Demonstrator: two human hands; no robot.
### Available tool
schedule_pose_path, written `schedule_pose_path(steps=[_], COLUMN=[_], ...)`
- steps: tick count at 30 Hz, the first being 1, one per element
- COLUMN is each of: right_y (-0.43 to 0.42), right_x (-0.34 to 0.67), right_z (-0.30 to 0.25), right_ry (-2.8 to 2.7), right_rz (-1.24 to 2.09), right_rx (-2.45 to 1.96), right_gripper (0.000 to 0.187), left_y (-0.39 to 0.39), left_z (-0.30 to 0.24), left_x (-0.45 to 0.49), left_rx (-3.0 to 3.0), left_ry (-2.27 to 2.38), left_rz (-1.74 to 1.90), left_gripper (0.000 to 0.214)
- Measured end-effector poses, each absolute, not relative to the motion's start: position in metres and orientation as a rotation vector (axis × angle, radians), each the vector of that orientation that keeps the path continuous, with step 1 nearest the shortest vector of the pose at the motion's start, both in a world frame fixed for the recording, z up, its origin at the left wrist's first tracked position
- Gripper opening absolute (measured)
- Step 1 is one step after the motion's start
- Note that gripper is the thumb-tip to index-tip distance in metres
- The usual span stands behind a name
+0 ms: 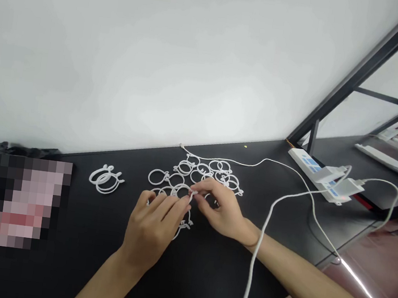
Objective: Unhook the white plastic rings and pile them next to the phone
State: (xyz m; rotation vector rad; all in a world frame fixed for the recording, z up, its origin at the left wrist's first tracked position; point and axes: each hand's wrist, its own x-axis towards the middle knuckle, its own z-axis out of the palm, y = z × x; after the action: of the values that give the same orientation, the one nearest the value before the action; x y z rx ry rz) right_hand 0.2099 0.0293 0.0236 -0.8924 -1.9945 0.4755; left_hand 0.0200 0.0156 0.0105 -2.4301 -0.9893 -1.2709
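Note:
My left hand (151,227) and my right hand (221,209) meet over a loose pile of white rings (158,177) with small tabbed ends. Between the fingertips of both hands is a white ring (192,195), pinched near its tabs. The left fingers are curled and partly cover it, and the right thumb and forefinger close on it from the other side. Under and around the hands lie several more rings, overlapping one another. Farther left, a small group of similar white rings (107,183) rests apart on the black table (94,233).
At the right, a white power strip (303,157) carries plugged-in chargers (348,187). A white cable (264,234) passes across my right forearm. A blurred-out patch (25,205) and black plastic (13,149) are at the left. A white wall (158,66) stands behind, a black frame (352,85) at the right.

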Motion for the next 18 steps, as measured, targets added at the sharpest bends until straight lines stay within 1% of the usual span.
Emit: schedule_pose_path(steps=[4,12,15,18], right_y=[0.029,0.027,0.029,0.032], right_x=[0.215,0.222,0.222,0.221], right_z=[0.024,0.015,0.015,0.015], right_ry=[-1.967,-1.966,-1.996,-2.016], right_rz=[0.558,0.650,0.636,0.568], right_rx=[-0.835,-0.718,-0.711,-0.738], right_gripper=[0.017,0.020,0.020,0.016], left_y=[0.017,0.020,0.022,0.023], left_z=[0.012,0.013,0.015,0.018], left_x=[0.021,0.020,0.018,0.019], left_rx=[-2.512,-2.559,-2.551,-2.538], left_ry=[-0.918,-0.807,-0.804,-0.793], left_rz=[-1.231,-1.159,-1.137,-1.123], left_gripper=[0.014,0.014,0.014,0.013])
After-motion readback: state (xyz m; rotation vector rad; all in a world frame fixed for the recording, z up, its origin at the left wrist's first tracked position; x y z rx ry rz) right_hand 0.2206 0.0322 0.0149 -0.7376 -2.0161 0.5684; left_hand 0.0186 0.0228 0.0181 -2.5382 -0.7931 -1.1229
